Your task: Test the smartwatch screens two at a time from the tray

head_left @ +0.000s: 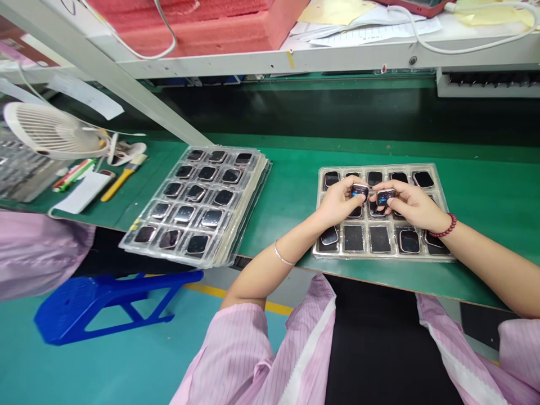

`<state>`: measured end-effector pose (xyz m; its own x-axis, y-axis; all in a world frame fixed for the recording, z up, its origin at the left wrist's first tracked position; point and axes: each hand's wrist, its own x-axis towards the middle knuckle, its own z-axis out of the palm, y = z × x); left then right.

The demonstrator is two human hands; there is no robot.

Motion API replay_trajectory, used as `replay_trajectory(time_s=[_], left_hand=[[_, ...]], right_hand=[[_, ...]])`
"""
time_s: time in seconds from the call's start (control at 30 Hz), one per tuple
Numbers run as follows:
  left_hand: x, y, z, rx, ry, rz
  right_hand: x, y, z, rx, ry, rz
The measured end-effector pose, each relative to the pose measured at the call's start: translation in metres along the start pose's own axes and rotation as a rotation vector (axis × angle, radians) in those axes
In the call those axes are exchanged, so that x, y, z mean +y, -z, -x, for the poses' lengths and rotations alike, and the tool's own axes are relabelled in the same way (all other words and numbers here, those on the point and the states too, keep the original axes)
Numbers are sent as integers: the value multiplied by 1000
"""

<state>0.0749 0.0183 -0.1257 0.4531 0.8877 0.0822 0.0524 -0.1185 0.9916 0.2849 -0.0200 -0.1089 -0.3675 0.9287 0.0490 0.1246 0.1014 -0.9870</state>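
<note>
Above a clear plastic tray (434, 174), my left hand (337, 201) is closed around a smartwatch (359, 191) whose screen is lit. Close beside it, my right hand (415, 207) grips a second smartwatch (385, 196), its screen also lit with a bluish spot. Both thumbs rest on or by the watch faces. In the tray's pockets lie several dark-screened watches, such as one watch (409, 241) in the front row. Two front pockets, including one pocket (353, 238), show no watch. My hands hide part of the middle row.
To the left stands a stack of clear trays (230, 225) filled with watches. Farther left are a white fan (57, 132), a yellow-handled brush (122, 179) and a white device (86, 191). A slanted white post (147, 90) meets the green bench. A blue stool (97, 306) is below.
</note>
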Motion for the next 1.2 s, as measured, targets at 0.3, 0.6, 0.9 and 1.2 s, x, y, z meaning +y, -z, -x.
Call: replay_trajectory(time_s=[0.3,0.6,0.9,1.2], left_hand=[[5,1,2,-52,46,56],[3,1,2,-51,36,59],[-3,-1,-1,-34,-4,70],[3,1,-2,-29,-15,57]], right_hand=[[-1,2,1,22,-87,-103],[1,1,-1,79,-70,-44],[3,1,-1,97,-29,-42],[-3,1,-3,49,-38,-14]])
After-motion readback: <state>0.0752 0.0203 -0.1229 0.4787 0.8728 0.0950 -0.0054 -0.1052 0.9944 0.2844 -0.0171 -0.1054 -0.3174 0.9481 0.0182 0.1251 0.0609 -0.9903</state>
